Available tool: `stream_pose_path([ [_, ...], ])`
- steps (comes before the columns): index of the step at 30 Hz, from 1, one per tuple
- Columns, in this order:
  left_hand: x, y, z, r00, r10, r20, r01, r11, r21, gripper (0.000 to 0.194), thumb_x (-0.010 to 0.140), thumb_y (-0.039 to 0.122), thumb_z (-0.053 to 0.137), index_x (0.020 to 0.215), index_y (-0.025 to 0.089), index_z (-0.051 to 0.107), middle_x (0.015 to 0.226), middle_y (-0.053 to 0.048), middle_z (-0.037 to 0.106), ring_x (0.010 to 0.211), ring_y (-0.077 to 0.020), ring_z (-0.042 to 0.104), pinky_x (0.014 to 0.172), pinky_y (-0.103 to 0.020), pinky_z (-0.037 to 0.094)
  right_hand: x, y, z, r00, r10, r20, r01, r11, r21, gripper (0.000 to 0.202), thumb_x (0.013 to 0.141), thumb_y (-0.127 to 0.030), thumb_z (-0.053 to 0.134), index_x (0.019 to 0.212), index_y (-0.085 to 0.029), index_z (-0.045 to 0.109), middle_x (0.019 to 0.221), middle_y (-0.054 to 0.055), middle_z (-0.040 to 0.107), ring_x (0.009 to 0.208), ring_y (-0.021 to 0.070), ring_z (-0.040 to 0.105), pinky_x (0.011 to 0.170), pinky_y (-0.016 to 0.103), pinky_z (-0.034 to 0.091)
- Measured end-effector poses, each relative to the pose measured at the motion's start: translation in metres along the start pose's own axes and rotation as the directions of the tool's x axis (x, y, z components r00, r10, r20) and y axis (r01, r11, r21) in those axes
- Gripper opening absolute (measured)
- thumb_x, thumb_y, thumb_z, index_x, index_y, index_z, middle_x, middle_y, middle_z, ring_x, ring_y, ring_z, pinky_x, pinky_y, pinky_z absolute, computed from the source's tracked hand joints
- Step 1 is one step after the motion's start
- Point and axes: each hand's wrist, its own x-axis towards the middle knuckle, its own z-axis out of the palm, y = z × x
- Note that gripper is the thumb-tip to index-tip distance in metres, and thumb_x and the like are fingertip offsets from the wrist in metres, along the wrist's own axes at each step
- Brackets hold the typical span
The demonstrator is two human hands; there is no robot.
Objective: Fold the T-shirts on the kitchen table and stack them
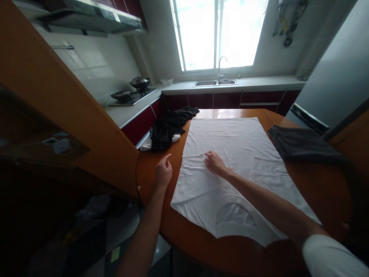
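Observation:
A white T-shirt [227, 138] lies spread on the wooden table [161, 173], its neckline toward me and its hem at the far side. My right hand [215, 163] reaches across it with bent fingers, pinching the cloth left of the middle. A raised crease runs from those fingertips to the shirt's left edge. My left hand [163, 171] is just left of the shirt, over the bare wood, apart from the cloth. Its index finger points out, the other fingers look partly curled, and nothing shows in it.
Black clothes [167, 127] with something white beneath are heaped at the table's far left. A folded dark grey garment [300, 142] lies at the right. Beyond are a counter with a sink [204, 83], a stove with pans [140, 82], and a fridge [334, 73] at right.

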Motion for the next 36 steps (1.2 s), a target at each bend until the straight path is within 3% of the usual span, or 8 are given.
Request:
stream_pose_path([
  [6, 0.0, -0.007, 0.004, 0.997, -0.052, 0.063, 0.054, 0.998, -0.023, 0.033, 0.086, 0.01, 0.048, 0.107, 0.016, 0.073, 0.115, -0.01, 0.076, 0.111, -0.0229, 0.07, 0.104, -0.038, 0.053, 0.014, 0.001, 0.004, 0.999, 0.014, -0.03, -0.015, 1.0, -0.019, 0.037, 0.097, -0.02, 0.048, 0.129, -0.011, 0.064, 0.13, 0.016, 0.063, 0.124, 0.0252, 0.052, 0.104, 0.032, 0.038],
  [11, -0.013, 0.01, -0.003, 0.973, 0.136, 0.184, -0.115, 0.986, -0.123, 0.032, 0.093, 0.015, 0.047, 0.112, 0.019, 0.073, 0.124, -0.008, 0.073, 0.119, -0.0205, 0.066, 0.11, -0.038, 0.048, 0.027, 0.006, 0.01, 0.997, 0.058, -0.047, -0.059, 0.998, -0.03, 0.037, 0.099, -0.028, 0.05, 0.128, -0.012, 0.065, 0.129, 0.017, 0.062, 0.12, 0.0259, 0.054, 0.102, 0.032, 0.038],
  [15, -0.044, 0.019, -0.012, 0.839, 0.32, 0.44, -0.285, 0.948, -0.145, 0.038, 0.102, 0.028, 0.045, 0.134, 0.022, 0.064, 0.147, -0.008, 0.057, 0.142, -0.0217, 0.048, 0.12, -0.044, 0.037, 0.023, 0.008, 0.022, 0.991, 0.067, -0.119, -0.076, 0.995, -0.069, 0.036, 0.101, -0.034, 0.048, 0.127, -0.016, 0.065, 0.129, 0.014, 0.06, 0.119, 0.0261, 0.052, 0.1, 0.033, 0.039],
  [20, -0.067, 0.022, -0.015, 0.697, 0.289, 0.656, -0.354, 0.935, -0.036, 0.049, 0.103, 0.044, 0.048, 0.149, 0.026, 0.05, 0.163, -0.007, 0.034, 0.153, -0.0271, 0.025, 0.125, -0.053, 0.021, 0.015, 0.009, 0.033, 0.977, -0.027, -0.21, -0.014, 0.982, -0.191, 0.03, 0.101, -0.035, 0.048, 0.119, -0.019, 0.065, 0.127, 0.012, 0.06, 0.114, 0.0279, 0.05, 0.09, 0.035, 0.041],
  [22, -0.065, 0.02, -0.016, 0.7, 0.285, 0.655, -0.294, 0.951, -0.099, 0.05, 0.103, 0.048, 0.045, 0.149, 0.027, 0.051, 0.163, -0.006, 0.034, 0.153, -0.0265, 0.025, 0.125, -0.052, 0.02, 0.015, 0.01, 0.034, 0.977, -0.034, -0.211, -0.011, 0.978, -0.209, 0.029, 0.102, -0.035, 0.047, 0.117, -0.019, 0.065, 0.126, 0.012, 0.06, 0.112, 0.0279, 0.05, 0.088, 0.036, 0.041],
  [28, -0.06, 0.016, -0.021, 0.876, 0.187, 0.445, -0.023, 0.937, -0.349, 0.055, 0.106, 0.051, 0.033, 0.146, 0.019, 0.055, 0.154, -0.009, 0.049, 0.147, -0.0227, 0.039, 0.124, -0.043, 0.029, 0.015, 0.012, 0.034, 0.976, -0.041, -0.215, -0.005, 0.979, -0.206, 0.028, 0.102, -0.035, 0.047, 0.114, -0.019, 0.066, 0.125, 0.012, 0.06, 0.111, 0.0273, 0.05, 0.088, 0.036, 0.041],
  [33, -0.065, 0.015, -0.017, 0.824, 0.282, 0.491, -0.181, 0.953, -0.244, 0.05, 0.106, 0.046, 0.037, 0.145, 0.021, 0.056, 0.155, -0.008, 0.048, 0.149, -0.0218, 0.036, 0.124, -0.045, 0.028, 0.018, 0.008, 0.027, 0.982, -0.008, -0.189, -0.018, 0.99, -0.137, 0.03, 0.102, -0.035, 0.047, 0.117, -0.019, 0.067, 0.126, 0.013, 0.061, 0.113, 0.0274, 0.051, 0.092, 0.036, 0.042],
  [36, -0.067, 0.015, -0.015, 0.745, 0.318, 0.586, -0.331, 0.939, -0.089, 0.049, 0.104, 0.044, 0.041, 0.15, 0.025, 0.05, 0.161, -0.006, 0.04, 0.152, -0.0232, 0.029, 0.125, -0.049, 0.023, 0.008, -0.004, 0.013, 0.985, -0.001, -0.175, -0.015, 0.996, -0.086, 0.033, 0.101, -0.03, 0.047, 0.126, -0.016, 0.064, 0.125, 0.014, 0.062, 0.114, 0.0272, 0.053, 0.095, 0.037, 0.043],
])
